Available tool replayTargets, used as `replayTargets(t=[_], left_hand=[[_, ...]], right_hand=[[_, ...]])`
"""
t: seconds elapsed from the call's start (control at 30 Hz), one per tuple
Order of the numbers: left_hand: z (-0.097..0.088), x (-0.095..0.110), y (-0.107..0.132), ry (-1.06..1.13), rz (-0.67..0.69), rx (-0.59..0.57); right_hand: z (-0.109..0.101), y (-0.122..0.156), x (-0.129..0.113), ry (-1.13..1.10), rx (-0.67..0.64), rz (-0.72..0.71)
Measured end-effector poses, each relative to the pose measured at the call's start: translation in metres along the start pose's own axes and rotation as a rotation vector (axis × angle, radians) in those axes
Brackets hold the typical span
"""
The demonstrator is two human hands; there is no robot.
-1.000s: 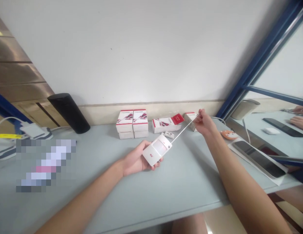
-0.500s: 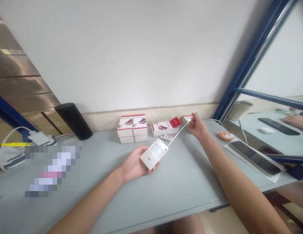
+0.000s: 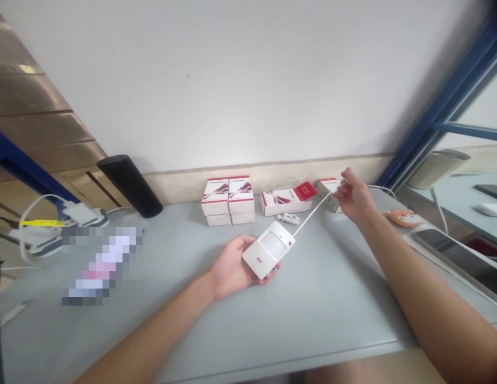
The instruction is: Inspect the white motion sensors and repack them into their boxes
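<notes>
My left hand (image 3: 232, 266) cups a white rectangular sensor device (image 3: 268, 249) with a frosted window and a small red mark, held just above the grey table (image 3: 312, 309). A thin silver antenna (image 3: 314, 212) runs from the device's top corner up and to the right. My right hand (image 3: 354, 198) pinches the antenna's far tip, near a small red-and-white box (image 3: 327, 190). A small white plastic part (image 3: 289, 218) lies on the table behind the device.
Stacked red-and-white boxes (image 3: 228, 200) and an opened one (image 3: 286, 199) line the wall. A black cylinder (image 3: 130, 184) leans at back left beside a white charger with cables (image 3: 58, 226). At the right lie an orange figure (image 3: 404, 217) and a tablet (image 3: 456, 252).
The view has shifted, so everything sits a little more to the right. Both hands keep their grip, with the antenna still stretched out between them.
</notes>
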State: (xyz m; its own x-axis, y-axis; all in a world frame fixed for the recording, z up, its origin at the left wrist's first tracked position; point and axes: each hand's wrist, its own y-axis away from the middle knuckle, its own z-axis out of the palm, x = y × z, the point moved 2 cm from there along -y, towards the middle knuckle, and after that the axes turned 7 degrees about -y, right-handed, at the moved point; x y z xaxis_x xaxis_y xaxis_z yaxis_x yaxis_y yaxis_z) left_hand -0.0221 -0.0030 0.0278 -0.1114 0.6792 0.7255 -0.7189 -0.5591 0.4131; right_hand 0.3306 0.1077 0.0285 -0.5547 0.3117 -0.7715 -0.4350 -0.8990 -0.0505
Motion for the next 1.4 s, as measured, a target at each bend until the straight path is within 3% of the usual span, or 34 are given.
replayTargets(t=[0.3, 0.4, 0.6, 0.87, 1.03, 1.2, 1.4], left_hand=[[-0.003, -0.003, -0.001, -0.003, 0.002, -0.013], [-0.002, -0.002, -0.001, 0.030, 0.032, 0.038], [-0.004, -0.001, -0.002, 0.102, 0.150, 0.078], [-0.004, -0.001, -0.001, 0.143, 0.196, 0.233], [-0.005, -0.005, -0.003, 0.112, 0.222, 0.238], [-0.001, -0.009, -0.002, 0.063, 0.269, 0.309], [0.003, -0.008, -0.001, 0.080, 0.311, 0.309]], right_hand=[[0.011, 0.009, -0.001, 0.068, 0.032, -0.128], [0.027, 0.026, 0.004, 0.180, 0.027, -0.210], [0.066, 0.070, 0.015, 0.379, -0.160, -0.274], [0.075, 0.089, 0.024, 0.546, -0.172, -0.222], [0.089, 0.109, 0.033, 0.639, -0.304, -0.159], [0.097, 0.121, 0.030, 0.676, -0.335, -0.116], [0.099, 0.134, 0.056, 0.658, -0.550, 0.058]])
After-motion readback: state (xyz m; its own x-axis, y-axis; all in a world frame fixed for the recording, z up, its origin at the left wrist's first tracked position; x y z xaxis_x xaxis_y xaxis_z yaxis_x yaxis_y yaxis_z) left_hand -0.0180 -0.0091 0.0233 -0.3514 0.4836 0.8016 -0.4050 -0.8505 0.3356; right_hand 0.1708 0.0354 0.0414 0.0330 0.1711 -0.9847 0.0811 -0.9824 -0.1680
